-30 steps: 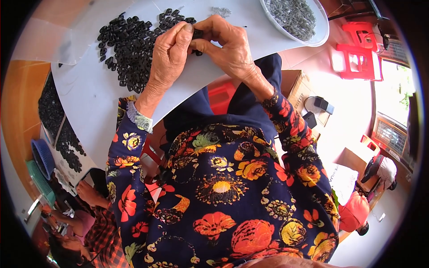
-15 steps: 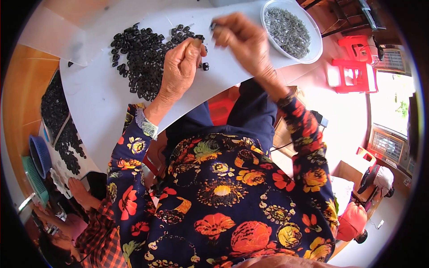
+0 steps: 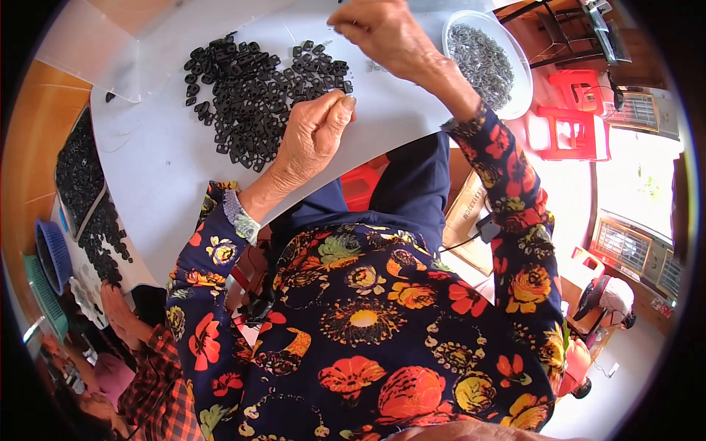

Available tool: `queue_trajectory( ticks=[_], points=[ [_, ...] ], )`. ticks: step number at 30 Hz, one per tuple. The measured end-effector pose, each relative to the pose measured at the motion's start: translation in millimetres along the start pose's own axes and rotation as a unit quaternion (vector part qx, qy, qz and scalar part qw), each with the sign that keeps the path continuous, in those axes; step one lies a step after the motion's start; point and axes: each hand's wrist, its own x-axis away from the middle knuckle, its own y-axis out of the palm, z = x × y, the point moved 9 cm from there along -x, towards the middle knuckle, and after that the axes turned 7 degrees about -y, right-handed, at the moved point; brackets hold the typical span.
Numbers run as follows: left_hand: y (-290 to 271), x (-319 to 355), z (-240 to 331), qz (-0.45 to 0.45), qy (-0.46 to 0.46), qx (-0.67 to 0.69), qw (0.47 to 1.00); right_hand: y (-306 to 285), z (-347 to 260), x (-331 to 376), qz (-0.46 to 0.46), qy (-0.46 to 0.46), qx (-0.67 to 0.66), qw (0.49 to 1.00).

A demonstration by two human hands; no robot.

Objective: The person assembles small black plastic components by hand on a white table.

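Observation:
My left hand is closed just in front of a pile of small black pieces with holes, its thumb pressed against the curled forefinger. Whatever it may hold is hidden from view. Farther off, beyond the pile's right side, my right hand hovers over the table with its fingers curled in. Its fingertips are slightly smeared, and I cannot make out anything between them. Right of that hand stands a round white tub full of small shiny silvery-grey parts.
The pale table has a translucent plastic bin at its far left. More black pieces lie at the left, near a blue basket and a co-worker in a checked shirt. Red stools stand right.
My right hand has moved farther away and a little left; the dark piece seen at its fingertips no longer shows. My left hand has come nearer and right, away from the pile's edge.

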Motion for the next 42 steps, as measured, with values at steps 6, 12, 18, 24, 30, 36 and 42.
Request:
queue_trajectory(
  ticks=[6, 12, 18, 24, 30, 36, 42],
  points=[
    [5, -2, 1, -0.017, 0.004, -0.025, 1.000, 51, 19, 4, -0.178, -0.013, 0.113, 0.977],
    [6, -3, 3, -0.014, 0.013, -0.024, 1.000, 72, 25, -3, -0.231, -0.031, 0.189, 0.954],
    [0, -3, 3, -0.008, 0.000, -0.017, 1.000, 33, 7, -21, -0.244, 0.113, 0.096, 0.958],
    [-8, -4, 2, 0.020, 0.024, -0.028, 0.999, 21, 11, 54, 0.013, 0.326, -0.280, 0.903],
    [-57, -50, 39, 0.084, 0.149, -0.287, 0.942, 31, 0, 105, 0.078, 0.352, -0.418, 0.834],
    [-66, -87, 13, -0.030, 0.112, -0.487, 0.866, 36, -2, 105, 0.115, 0.306, -0.498, 0.803],
    [-65, -94, -4, -0.079, 0.073, -0.523, 0.846, 36, -7, 107, 0.093, 0.317, -0.475, 0.816]
  ],
)
